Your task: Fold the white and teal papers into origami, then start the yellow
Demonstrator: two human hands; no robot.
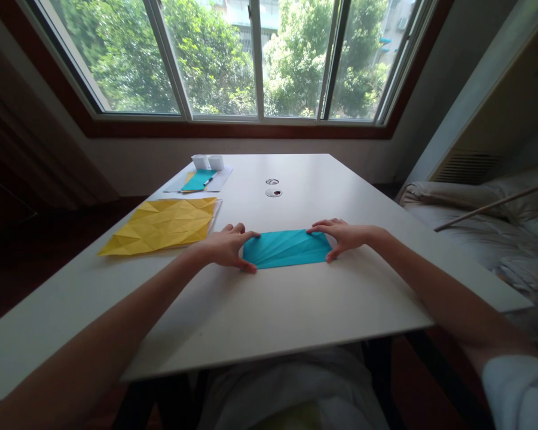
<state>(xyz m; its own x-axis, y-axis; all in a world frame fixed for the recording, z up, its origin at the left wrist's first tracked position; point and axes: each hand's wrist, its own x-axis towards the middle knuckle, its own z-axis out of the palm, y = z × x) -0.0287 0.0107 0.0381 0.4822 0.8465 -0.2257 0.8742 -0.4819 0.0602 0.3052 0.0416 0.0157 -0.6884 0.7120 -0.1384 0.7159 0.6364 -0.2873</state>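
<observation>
A turquoise sheet of folded paper point(287, 249) lies on the white table in front of me, with slanting creases across it. My left hand point(228, 246) holds its left end, thumb at the near edge and a finger at the far edge. At the other end, my right hand point(343, 237) grips the paper the same way, fingertips on the far edge and thumb near the front corner. The palms hide small parts of both short ends.
Creased yellow paper point(161, 226) lies left of my hands on the white table point(269, 322). Farther back are white containers point(208, 162), turquoise paper point(200, 180) and a pen point(210, 179). Two round discs point(273, 193) sit beyond my hands. A sofa point(466, 221) stands right.
</observation>
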